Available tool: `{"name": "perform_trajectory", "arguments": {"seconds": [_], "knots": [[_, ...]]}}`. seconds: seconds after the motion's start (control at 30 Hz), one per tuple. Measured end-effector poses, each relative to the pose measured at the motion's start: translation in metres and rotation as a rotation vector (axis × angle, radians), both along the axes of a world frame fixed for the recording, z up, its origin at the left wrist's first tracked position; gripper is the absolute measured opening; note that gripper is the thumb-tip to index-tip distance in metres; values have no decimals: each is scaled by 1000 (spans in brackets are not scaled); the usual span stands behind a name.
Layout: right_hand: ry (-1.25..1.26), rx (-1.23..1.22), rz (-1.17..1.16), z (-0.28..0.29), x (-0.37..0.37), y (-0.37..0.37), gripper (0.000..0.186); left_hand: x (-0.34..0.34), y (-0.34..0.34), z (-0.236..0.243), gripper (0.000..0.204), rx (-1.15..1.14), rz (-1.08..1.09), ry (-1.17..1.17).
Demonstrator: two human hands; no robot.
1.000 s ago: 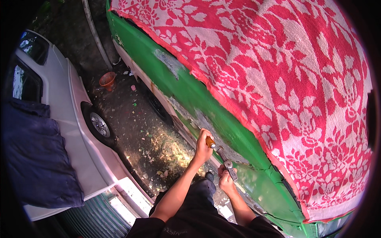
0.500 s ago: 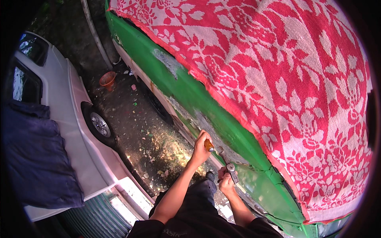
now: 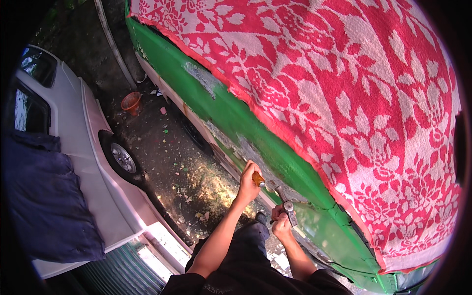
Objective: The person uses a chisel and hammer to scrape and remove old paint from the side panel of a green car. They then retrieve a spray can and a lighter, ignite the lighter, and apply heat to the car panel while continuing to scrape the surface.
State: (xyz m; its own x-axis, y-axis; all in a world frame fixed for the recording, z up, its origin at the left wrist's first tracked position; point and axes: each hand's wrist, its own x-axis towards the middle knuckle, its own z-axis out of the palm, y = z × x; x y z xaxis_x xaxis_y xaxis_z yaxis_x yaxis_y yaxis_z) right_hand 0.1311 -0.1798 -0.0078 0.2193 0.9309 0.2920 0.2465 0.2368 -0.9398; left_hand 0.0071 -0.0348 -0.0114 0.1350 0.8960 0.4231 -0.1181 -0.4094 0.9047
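Note:
My left hand (image 3: 248, 179) is closed around the amber handle (image 3: 257, 178) of a hand tool with a metal butt cap, held against the side of a green vehicle (image 3: 206, 98). Just below and to the right, my right hand (image 3: 281, 226) grips a metal hammer (image 3: 288, 209), its head beside a scraped grey patch (image 3: 258, 157) on the panel. The working tip of the amber-handled tool is hard to make out. A red and white floral blanket (image 3: 344, 113) covers the vehicle's top, down to just above the patched green band.
A white vehicle (image 3: 88, 187) with a dark cloth (image 3: 49, 196) over it stands at my left. Between the vehicles lie dirt ground with scattered flakes and an orange bucket (image 3: 131, 101). A pale pole (image 3: 113, 39) rises behind the bucket. My shoe (image 3: 260, 216) is below my hands.
The view has shifted slightly. My hands keep their grips and stay near the same patch, with the hammer in my right hand moved a little.

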Motion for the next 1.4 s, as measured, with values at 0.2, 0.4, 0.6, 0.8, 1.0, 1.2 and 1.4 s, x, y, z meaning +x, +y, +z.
{"name": "perform_trajectory", "arguments": {"seconds": [0.2,0.4,0.6,0.8,1.0,1.2,1.4], "knots": [[-27,52,13,6,4,-6,14,2,2,6,30,-15,-18,4],[-70,-15,-42,22,-6,11,32,-2,6,9,32,31,32,103],[-193,-3,-7,11,-1,22,26,5,5,12,32,41,21,108],[37,129,29,16,-9,2,55,4,3,14,30,41,15,99],[95,2,5,10,-10,-6,54,2,-1,4,30,24,35,31],[110,13,4,10,-7,-7,56,5,-7,12,31,49,44,65],[80,-12,9,10,-4,-6,57,-3,2,9,31,8,71,33]]}}
